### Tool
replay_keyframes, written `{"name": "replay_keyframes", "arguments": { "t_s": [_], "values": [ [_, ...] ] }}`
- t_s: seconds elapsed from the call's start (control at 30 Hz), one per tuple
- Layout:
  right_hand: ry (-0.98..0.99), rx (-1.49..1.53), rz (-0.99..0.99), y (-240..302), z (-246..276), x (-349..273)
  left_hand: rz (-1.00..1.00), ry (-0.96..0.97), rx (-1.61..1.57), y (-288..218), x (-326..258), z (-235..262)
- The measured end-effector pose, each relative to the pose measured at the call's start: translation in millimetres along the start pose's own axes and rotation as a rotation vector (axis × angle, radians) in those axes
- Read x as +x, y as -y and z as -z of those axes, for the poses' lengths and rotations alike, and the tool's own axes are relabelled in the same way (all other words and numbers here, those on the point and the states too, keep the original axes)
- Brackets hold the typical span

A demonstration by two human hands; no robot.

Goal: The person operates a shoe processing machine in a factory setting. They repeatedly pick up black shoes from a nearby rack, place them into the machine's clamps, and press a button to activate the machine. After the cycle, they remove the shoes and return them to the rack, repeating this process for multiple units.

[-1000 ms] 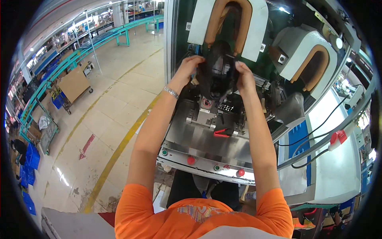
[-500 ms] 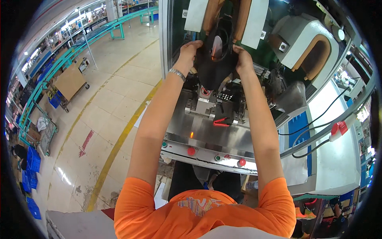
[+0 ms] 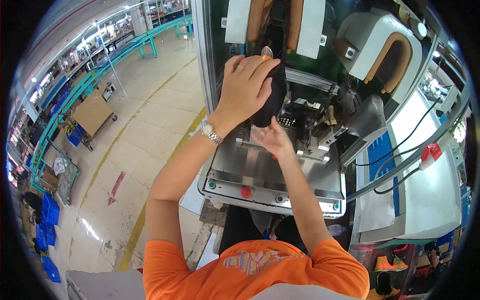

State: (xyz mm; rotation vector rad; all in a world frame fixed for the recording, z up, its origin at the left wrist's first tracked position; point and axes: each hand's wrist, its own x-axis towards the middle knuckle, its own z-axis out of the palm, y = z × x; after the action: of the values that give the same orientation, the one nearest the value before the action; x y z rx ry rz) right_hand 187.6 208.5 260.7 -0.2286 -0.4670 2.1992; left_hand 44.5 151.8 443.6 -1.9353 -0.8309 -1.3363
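Note:
A black shoe upper (image 3: 274, 102) sits in the machine, its toe pointing toward me. My left hand (image 3: 245, 89) lies over its top and left side, with the fingers bent across it and the thumb on the upper; it hides much of the shoe's opening. At the toe, my right hand (image 3: 275, 139) holds the front edge from below, thumb up against it and the other fingers partly under it. A small orange light spot falls on the upper near my left fingertips. Tan pads (image 3: 295, 25) flank the heel end.
Metal clamps (image 3: 320, 142) stand right of the toe. Below them runs a steel bed (image 3: 240, 162) with a front panel of buttons, including a red button (image 3: 245, 192). A padded white press head (image 3: 382, 55) is at right. A cart (image 3: 92, 112) stands on the floor at left.
My left hand has gone from the upper's left side to over its top. My right hand has come down from the right side to the toe. The red lever is now mostly hidden.

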Motion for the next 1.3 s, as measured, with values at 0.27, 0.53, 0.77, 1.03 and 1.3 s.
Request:
{"name": "replay_keyframes", "arguments": {
  "t_s": [0.27,0.53,0.77,1.03,1.3],
  "values": [
    [-0.077,0.107,0.294,-27,12,32,0.172,0.316,0.141,1,-6,19],
    [-0.114,-0.039,0.225,-12,47,73,0.119,0.417,0.221,-7,-14,18],
    [-0.197,-0.079,0.232,-12,53,82,0.055,0.545,0.215,-16,-21,19],
    [-0.270,-0.394,0.168,18,74,115,0.205,0.602,0.262,-36,-44,8],
    [-0.477,-0.330,0.398,20,35,82,0.349,0.518,0.212,-40,-54,0]
  ]
}}
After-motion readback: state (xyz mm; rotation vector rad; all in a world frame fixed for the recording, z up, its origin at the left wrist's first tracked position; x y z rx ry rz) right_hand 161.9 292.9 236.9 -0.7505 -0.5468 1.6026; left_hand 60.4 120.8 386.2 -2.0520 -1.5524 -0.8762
